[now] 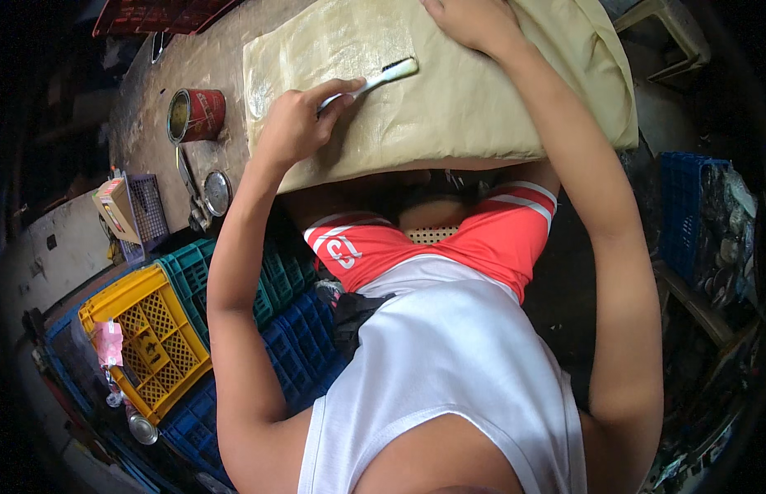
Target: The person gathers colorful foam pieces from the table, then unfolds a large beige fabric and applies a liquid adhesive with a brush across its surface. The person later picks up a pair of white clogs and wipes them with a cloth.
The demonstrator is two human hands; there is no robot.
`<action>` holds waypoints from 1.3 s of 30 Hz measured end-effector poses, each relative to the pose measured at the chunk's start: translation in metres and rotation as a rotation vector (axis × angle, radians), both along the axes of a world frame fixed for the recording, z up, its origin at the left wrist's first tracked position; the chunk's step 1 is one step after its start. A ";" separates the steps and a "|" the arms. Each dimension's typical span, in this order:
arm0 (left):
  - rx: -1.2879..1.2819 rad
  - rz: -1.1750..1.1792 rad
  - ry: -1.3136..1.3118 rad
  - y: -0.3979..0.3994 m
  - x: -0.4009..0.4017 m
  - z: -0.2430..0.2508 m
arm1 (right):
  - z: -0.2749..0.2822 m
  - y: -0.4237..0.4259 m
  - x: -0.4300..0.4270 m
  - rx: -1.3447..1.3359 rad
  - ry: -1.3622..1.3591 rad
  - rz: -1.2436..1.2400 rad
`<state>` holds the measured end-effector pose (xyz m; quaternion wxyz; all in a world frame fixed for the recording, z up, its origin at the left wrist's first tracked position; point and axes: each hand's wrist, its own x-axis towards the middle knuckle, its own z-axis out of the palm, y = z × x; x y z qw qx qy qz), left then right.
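My left hand [303,123] grips the white handle of a toothbrush [392,71] between thumb and fingers. Its dark-bristled head is over a pale yellow sheet of cloth-like material [469,111], which has a shiny, wet-looking area on its left part. On the right, my right hand [479,25] lies palm down on the same sheet near the top edge of the view, fingers partly cut off. An open red tin can [207,115] with yellowish residue stands left of the sheet on the worn table [235,74]. Nearer me lies a round metal lid [217,192].
Metal tools [186,170] lie beside the lid. A purple mesh basket [149,210] and a cardboard box [116,210] are at the table's left edge. Yellow [154,352], green [188,272] and blue [296,346] plastic crates stand at my left; another blue crate [679,210] is at right.
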<state>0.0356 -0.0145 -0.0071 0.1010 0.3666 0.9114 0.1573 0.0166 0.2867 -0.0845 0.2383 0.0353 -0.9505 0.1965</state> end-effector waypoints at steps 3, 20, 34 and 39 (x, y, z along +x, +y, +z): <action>-0.026 -0.046 -0.012 -0.010 0.018 0.005 | 0.000 -0.001 0.000 -0.003 -0.041 -0.009; 0.331 0.000 -0.176 -0.016 -0.009 0.002 | -0.005 0.001 -0.006 -0.007 -0.036 0.011; 0.234 -0.009 -0.634 -0.024 0.033 0.039 | 0.010 0.006 -0.005 -0.190 0.020 0.069; 0.101 0.183 -0.190 0.030 -0.008 0.012 | 0.008 0.003 -0.008 -0.250 0.163 0.051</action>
